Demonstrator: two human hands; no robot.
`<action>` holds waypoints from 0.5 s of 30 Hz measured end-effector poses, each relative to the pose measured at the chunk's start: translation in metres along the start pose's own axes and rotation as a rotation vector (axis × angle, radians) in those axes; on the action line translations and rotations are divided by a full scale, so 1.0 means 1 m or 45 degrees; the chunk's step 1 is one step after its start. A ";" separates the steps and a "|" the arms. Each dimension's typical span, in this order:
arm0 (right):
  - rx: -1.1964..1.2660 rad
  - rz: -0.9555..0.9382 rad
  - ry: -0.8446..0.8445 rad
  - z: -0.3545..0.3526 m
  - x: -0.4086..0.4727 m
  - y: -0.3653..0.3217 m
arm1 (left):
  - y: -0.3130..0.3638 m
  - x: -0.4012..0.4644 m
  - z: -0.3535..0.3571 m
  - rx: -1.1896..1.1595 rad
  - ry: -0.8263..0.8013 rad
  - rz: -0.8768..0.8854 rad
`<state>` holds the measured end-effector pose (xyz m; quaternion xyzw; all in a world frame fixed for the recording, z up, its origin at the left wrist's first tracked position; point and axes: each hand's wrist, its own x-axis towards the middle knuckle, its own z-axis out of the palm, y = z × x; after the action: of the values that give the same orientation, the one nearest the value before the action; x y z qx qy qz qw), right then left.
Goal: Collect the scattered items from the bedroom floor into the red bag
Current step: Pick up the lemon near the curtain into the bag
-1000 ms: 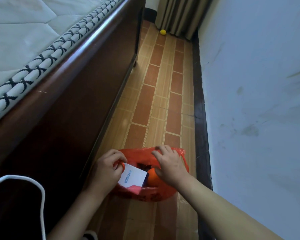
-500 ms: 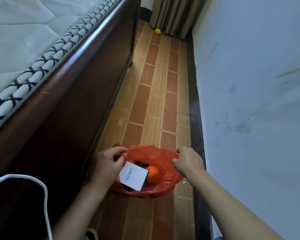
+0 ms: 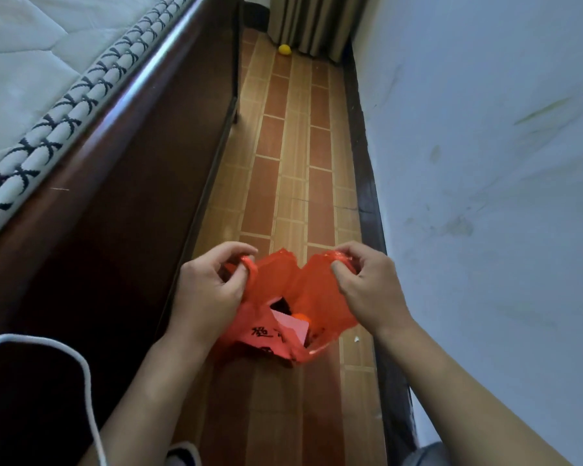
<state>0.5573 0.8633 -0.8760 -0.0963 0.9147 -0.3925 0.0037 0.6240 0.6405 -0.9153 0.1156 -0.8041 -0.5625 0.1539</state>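
Bag point(image 3: 285, 307) on floor point(image 3: 293, 183) between bed point(image 3: 115, 183) left, wall point(image 3: 485, 163) right; ball point(image 3: 284, 50) far behind.

Tiled floor point(image 3: 293, 183) runs between bed frame and wall. Yellow ball point(image 3: 284, 50) lies at far end by curtain. White scrap point(image 3: 356, 339) near skirting.

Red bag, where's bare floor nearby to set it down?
The tiled strip ahead of the red bag, between bed frame and wall, lies bare until the yellow ball. Both hands crowd the near end.

Red bag point(image 3: 285, 290) hides most of its contents.
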 end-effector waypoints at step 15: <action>0.514 -0.194 0.268 -0.024 -0.002 -0.041 | 0.063 0.002 -0.016 0.134 0.035 0.445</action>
<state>0.5646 0.8538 -0.8302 -0.1208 0.8031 -0.5745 -0.1019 0.6271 0.6474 -0.8507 -0.0102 -0.8381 -0.4826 0.2541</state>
